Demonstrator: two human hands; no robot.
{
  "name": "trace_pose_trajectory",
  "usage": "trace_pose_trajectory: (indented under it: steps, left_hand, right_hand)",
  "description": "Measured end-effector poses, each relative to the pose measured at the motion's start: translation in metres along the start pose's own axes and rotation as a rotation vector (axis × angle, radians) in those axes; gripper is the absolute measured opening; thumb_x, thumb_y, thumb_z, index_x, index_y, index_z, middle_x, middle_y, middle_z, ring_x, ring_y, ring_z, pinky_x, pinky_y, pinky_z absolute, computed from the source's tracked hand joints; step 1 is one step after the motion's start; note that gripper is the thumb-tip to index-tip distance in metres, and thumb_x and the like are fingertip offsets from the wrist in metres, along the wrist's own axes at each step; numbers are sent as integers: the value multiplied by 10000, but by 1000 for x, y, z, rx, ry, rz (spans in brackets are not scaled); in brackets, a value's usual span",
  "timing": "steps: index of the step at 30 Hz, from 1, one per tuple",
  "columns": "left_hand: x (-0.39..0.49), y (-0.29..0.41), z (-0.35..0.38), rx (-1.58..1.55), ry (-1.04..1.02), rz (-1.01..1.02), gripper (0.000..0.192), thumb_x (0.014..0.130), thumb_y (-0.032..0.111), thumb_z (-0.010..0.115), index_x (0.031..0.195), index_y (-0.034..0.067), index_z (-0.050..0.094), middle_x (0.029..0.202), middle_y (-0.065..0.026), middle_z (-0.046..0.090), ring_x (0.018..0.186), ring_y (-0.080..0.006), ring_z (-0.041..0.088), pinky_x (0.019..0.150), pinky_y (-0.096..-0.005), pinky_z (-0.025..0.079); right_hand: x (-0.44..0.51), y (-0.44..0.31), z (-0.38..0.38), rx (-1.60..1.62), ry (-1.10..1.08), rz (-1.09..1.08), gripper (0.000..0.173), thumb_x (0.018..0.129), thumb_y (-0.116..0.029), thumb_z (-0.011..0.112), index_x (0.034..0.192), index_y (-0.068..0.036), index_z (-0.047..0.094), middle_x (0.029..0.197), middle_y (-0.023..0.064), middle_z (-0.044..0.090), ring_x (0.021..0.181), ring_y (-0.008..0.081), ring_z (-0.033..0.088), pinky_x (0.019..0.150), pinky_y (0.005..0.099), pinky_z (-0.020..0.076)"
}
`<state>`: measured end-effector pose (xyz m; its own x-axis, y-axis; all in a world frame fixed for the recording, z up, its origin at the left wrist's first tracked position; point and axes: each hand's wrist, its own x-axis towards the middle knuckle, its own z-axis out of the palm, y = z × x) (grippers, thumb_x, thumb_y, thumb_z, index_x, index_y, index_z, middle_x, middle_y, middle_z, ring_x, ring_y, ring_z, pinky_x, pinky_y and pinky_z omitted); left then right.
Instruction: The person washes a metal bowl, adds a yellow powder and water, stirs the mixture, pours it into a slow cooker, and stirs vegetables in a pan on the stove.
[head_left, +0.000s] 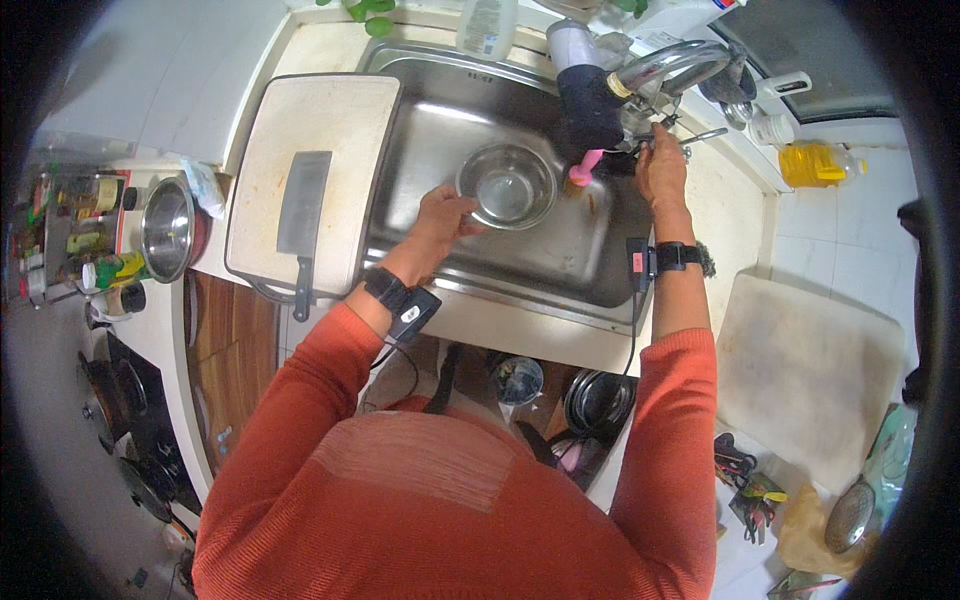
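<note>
My left hand (442, 217) grips the near-left rim of a round stainless steel bowl (541, 191). The bowl is over the steel sink basin (420, 180) and seems to hold a little clear liquid. At the sink's back right corner, my right hand (663, 171) reaches to the base of the curved chrome tap (675, 60). Its fingertips are close to a thin metal lever (705, 136); whether they grip it is unclear. A pink plastic item (586, 169) stands in the basin, right of the bowl. Beside the tap is a dark and pale cylinder (589, 90).
A cleaver (304, 214) lies on a pale cutting board (341, 112) overlapping the sink's left side. Another steel bowl (166, 229) sits farther left. To the right are a bottle of yellow oil (816, 166) and a second pale board (810, 375). A clear bottle (487, 30) stands behind the sink.
</note>
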<state>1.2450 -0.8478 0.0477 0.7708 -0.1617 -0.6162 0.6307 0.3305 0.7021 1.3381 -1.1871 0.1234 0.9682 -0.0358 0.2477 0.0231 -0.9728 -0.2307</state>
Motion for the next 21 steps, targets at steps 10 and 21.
trace_pose_trajectory:
  steps: [10, 21]
  left_hand:
    - [-28, 31, -24, 218, 87, 274, 265, 874, 14, 626, 708, 90, 434, 705, -28, 496, 575, -140, 573, 512, -316, 598]
    - [-28, -1, -7, 284, -138, -5, 128, 862, 11, 618, 791, 25, 513, 787, -74, 581, 604, -160, 609, 528, -291, 587]
  right_hand:
    - [-102, -8, -34, 293, 44, 158, 394, 877, -186, 685, 1220, -17, 587, 1019, 151, 644, 779, 215, 619, 741, 326, 506]
    - [-412, -38, -117, 381, -49, 673, 165, 751, 21, 659, 721, 0, 498, 1124, 256, 603, 927, 307, 619, 783, 359, 489]
